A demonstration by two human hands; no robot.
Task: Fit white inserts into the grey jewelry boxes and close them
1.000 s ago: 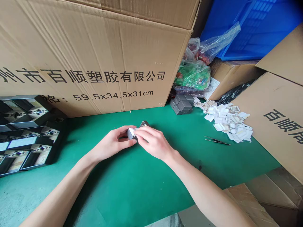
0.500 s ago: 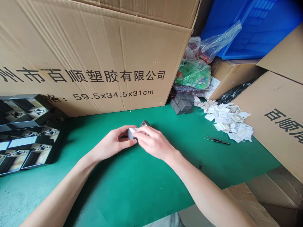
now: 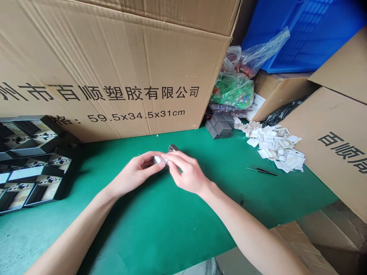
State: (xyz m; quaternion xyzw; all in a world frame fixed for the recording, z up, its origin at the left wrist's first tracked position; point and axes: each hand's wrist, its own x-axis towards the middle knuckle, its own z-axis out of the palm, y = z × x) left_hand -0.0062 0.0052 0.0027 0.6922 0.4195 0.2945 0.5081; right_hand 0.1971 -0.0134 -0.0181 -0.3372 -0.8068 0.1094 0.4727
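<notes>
Between left hand (image 3: 137, 170) and right hand (image 3: 189, 173), both pinched on it, a small grey-white piece (image 3: 156, 160).

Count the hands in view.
2: the left hand, holding a small grey piece, and the right hand, close to its right. No others show.
</notes>
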